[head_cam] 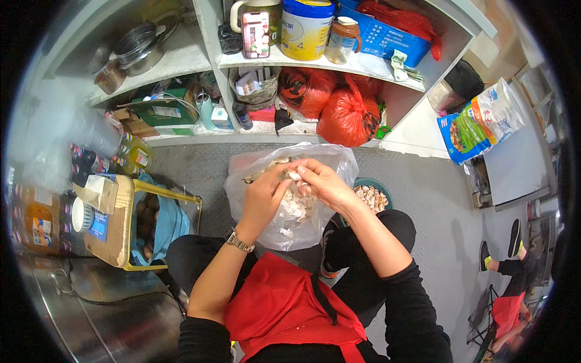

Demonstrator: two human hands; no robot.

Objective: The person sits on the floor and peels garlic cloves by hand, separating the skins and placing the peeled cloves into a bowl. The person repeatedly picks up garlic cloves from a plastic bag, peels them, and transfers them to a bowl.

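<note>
My left hand [265, 193] and my right hand [327, 187] meet over a translucent plastic bag [338, 159] that lies spread on the floor. A pale garlic clove [294, 175] is pinched between the fingertips of both hands, with my right thumb lying along it. Beneath my hands, papery garlic skins [297, 206] fill the middle of the bag. To the right of the bag stands a green basin [390, 199] of garlic cloves [370, 198], partly hidden by my right forearm and knee.
Ahead is a white shelf unit [213, 50] with a propped phone [256, 35], a tin [307, 31] and red plastic bags [349, 115]. A yellow-framed stool [119, 222], a blue bag [170, 224] and drink bottles [41, 218] stand left. Another person [510, 313] sits far right.
</note>
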